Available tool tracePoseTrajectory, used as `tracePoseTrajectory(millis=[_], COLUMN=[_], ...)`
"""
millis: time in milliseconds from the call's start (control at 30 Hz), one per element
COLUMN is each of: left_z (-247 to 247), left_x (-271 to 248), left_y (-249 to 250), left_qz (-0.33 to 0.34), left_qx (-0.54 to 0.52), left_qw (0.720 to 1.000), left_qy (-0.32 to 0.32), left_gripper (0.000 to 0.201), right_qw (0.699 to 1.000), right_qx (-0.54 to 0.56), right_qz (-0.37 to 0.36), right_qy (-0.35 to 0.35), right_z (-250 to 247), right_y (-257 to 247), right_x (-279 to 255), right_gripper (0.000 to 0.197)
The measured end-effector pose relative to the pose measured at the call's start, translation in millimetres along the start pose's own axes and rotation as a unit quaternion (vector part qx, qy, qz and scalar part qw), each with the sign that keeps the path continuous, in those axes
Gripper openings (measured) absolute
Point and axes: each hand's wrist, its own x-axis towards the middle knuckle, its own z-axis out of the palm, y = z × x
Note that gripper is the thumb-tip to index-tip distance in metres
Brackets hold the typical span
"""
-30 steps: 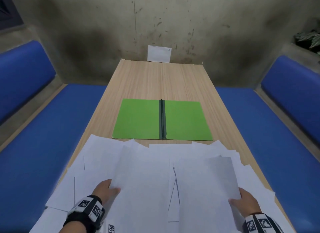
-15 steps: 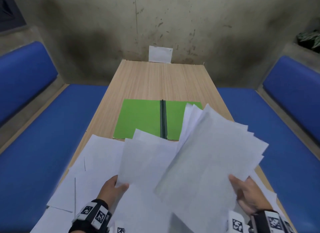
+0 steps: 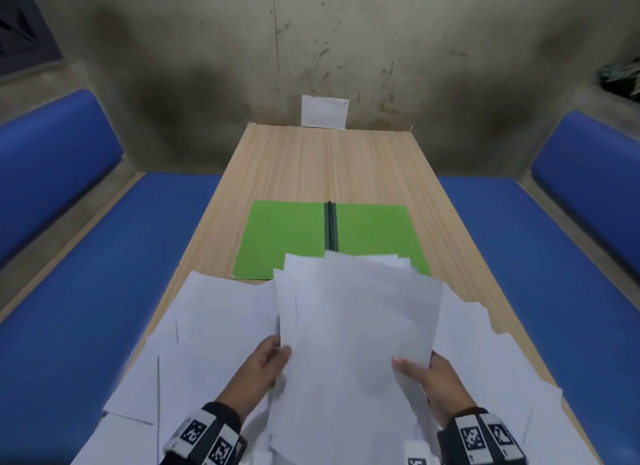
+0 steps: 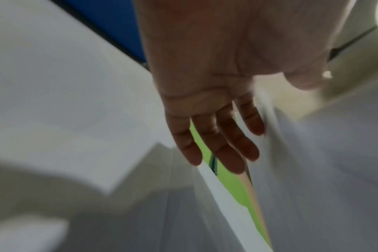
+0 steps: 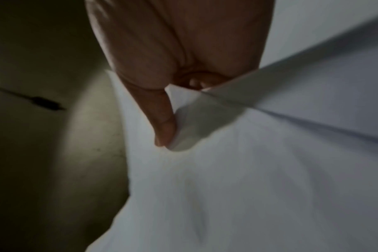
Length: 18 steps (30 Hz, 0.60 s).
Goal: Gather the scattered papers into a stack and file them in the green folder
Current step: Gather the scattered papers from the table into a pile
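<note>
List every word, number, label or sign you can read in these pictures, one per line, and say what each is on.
No readable words or numbers anywhere.
Wristbands: black-and-white square code patterns only, no letters.
Loose sheets and the sheets held up: look blank; any print is too faint to read.
White card at the table's far end: no text visible, too small to tell.
Green folder: plain.

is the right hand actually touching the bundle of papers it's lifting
Touching. The right wrist view shows the right hand pinching the bundle of papers, thumb pressed on the top sheet; the head view agrees.
</note>
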Motion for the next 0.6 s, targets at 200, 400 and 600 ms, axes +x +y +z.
tracePoseTrajectory(millis=[200, 400, 600], left_z=[1.7, 1.3, 5.8], left_x=[-2.3, -20.3, -26.7], left_y=[22.8, 44.9, 59.2], left_qz=[0.13, 0.179, 0.206], left_qx=[0.052, 0.048, -0.033], left_qw=[0.985, 0.975, 0.975], left_qy=[0.1, 0.123, 0.072], left_gripper=[0.027, 0.025, 0.036], right_qw=[0.992, 0.982, 0.972], right_qx=[-0.015, -0.046, -0.055], right_qz=[-0.128, -0.173, -0.227], right_qy=[0.013, -0.064, -0.037], right_z=[16.5, 25.2, 37.8], right_y=[-50.9, -61.5, -66.6], right_x=[-22.9, -36.7, -36.5], right_gripper=[0.011, 0.029, 0.059])
